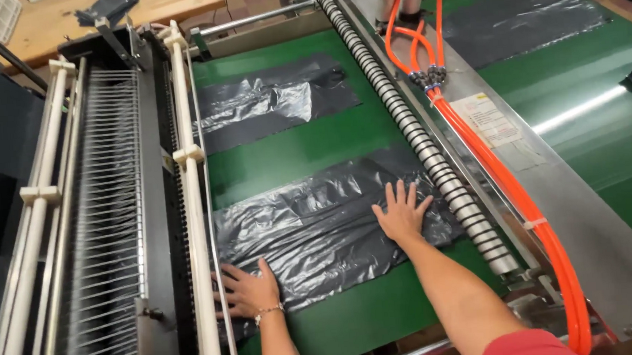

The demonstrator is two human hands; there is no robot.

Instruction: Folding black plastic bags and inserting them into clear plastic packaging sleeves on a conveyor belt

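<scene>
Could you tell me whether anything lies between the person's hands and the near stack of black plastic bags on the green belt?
Nothing visible does. The left hand and the right hand both lie flat, fingers spread, directly on the black bags on the green belt.

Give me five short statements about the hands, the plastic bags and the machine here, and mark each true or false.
1. Both hands press flat on the near stack of black plastic bags. True: the left hand lies at its near left corner, the right hand at its right edge.
2. The right hand grips the orange hoses. False: it lies open on the bags, apart from the hoses.
3. A second stack of black bags lies farther along the green belt. True.
4. The left wrist is bare. False: it wears a thin bracelet.
5. The ribbed roller runs to the left of the bags. False: it runs along their right side.
</scene>
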